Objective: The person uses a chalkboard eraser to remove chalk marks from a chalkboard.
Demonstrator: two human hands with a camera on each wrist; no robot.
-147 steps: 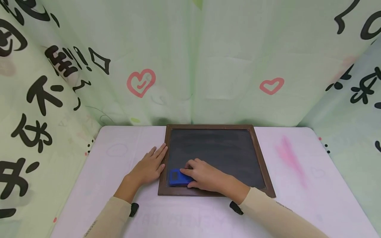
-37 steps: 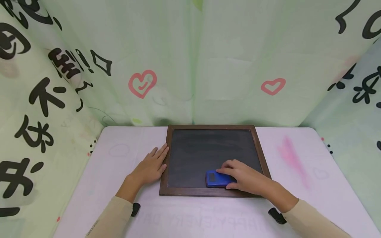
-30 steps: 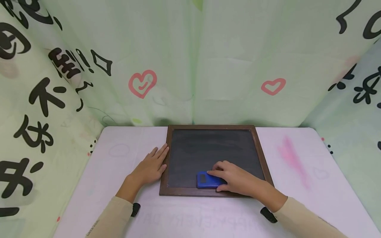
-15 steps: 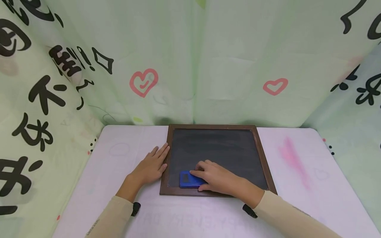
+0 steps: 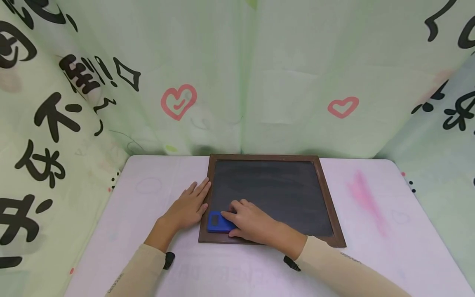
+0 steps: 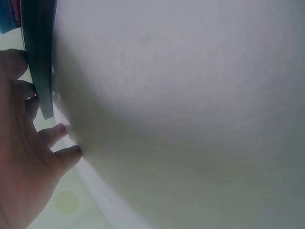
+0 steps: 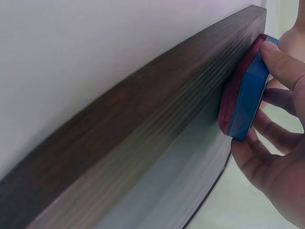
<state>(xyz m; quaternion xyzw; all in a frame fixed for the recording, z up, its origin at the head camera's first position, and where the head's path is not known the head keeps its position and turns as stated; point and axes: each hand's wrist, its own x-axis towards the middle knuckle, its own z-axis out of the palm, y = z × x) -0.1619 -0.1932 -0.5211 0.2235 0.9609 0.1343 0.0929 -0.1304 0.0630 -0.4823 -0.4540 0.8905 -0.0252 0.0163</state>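
Observation:
A small blackboard [image 5: 272, 185] in a brown wooden frame lies on the table. On its lower left corner sits a blue chalkboard eraser [image 5: 219, 222], gripped between the thumb and fingers of my right hand [image 5: 250, 222]. The right wrist view shows the eraser's dark red felt side [image 7: 234, 95] against the board, beside the wooden frame [image 7: 138, 100]. My left hand [image 5: 186, 208] rests with straight fingers against the frame's left edge. In the left wrist view, the fingers [image 6: 68, 157] spread beside the dark frame edge [image 6: 39, 57].
A pale table [image 5: 148, 173] holds the board, with a pink smear [image 5: 365, 198] on its right side. Green-white curtains [image 5: 282, 82] with black lettering and red hearts enclose the back and both sides.
My right hand has slid the eraser leftward along the board's lower edge, from right of the middle to the left corner. The left hand has stayed at the frame.

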